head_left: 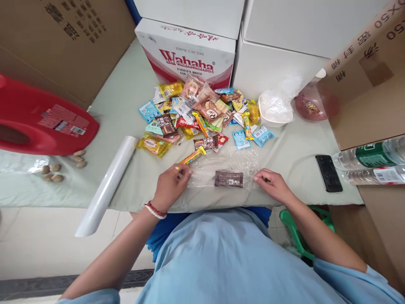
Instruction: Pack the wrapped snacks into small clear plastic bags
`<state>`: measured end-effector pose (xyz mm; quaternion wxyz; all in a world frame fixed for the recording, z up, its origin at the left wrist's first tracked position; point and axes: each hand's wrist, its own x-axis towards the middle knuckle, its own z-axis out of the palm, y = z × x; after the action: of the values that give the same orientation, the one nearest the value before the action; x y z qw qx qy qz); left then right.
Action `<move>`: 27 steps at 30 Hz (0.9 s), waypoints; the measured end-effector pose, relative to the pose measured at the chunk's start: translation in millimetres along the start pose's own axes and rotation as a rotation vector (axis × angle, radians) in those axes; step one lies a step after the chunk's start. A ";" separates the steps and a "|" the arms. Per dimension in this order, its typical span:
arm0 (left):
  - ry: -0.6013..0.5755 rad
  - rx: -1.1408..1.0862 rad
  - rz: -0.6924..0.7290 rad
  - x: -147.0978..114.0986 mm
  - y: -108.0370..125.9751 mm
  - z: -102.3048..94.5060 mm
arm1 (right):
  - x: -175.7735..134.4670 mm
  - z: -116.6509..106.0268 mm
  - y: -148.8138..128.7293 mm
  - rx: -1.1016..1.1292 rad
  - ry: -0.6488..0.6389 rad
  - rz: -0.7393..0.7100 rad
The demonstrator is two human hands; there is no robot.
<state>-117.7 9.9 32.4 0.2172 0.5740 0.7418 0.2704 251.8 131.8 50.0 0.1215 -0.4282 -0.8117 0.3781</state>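
A clear plastic bag [202, 173] lies spread on the cloth-covered table in front of me. On or inside it sits a dark brown wrapped snack bar [229, 179]; I cannot tell which. My left hand [173, 185] pinches the left edge of the bag between thumb and fingers. At the opposite edge, my right hand [272, 183] also has its fingers closed on the plastic. Just beyond my left hand is a yellow stick-shaped packet [193, 156]. Behind the bag rises a heap of wrapped snacks [202, 109] in brown, yellow, blue and red.
A white plastic roll [107, 185] overhangs the table's front edge at left, near a large red jug [47, 118]. At right are a phone [329, 173], two bottles [373, 154] and a white bowl [275, 109]. A Wahaha carton [190, 55] stands behind the heap.
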 end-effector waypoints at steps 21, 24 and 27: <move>-0.222 0.444 0.178 -0.4 97.3 92.2 | 142.6 19.4 -67.6 -0.524 -0.307 -0.098; -0.183 0.443 0.160 -3.8 94.9 94.5 | 112.7 11.8 -74.9 -0.447 -0.306 -0.200; -0.108 0.321 0.183 -16.0 82.3 94.0 | 71.6 19.3 -73.1 -0.429 -0.333 -0.312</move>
<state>6.1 24.7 14.7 0.1367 0.6800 0.7074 0.1361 154.4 152.9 80.2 -0.0498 -0.2464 -0.9377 0.2399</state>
